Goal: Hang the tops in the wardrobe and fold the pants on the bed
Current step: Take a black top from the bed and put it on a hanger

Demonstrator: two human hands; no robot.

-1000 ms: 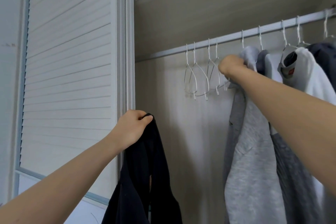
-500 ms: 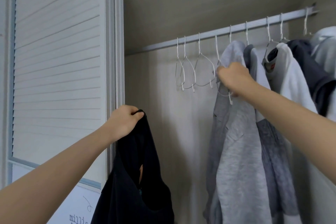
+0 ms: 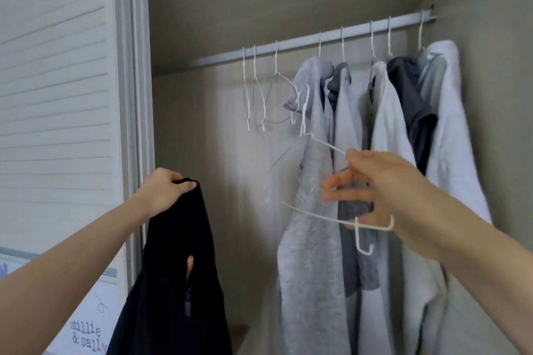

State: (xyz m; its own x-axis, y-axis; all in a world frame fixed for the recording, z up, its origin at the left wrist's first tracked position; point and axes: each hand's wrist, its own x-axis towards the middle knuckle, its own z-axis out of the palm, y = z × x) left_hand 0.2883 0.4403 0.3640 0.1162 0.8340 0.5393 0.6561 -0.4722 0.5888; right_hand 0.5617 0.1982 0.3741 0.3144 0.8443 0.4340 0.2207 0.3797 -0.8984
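Head view shows five tops on the silver wardrobe rail (image 3: 288,45). Left hand (image 3: 164,192) grips a black top (image 3: 176,282), unhung. Right hand (image 3: 372,187) holds a white wire hanger (image 3: 326,215).

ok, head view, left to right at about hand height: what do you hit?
louvered door → left hand gripping the black top → white hanger → right hand holding the hanger → white hoodie at the far right of the rail.
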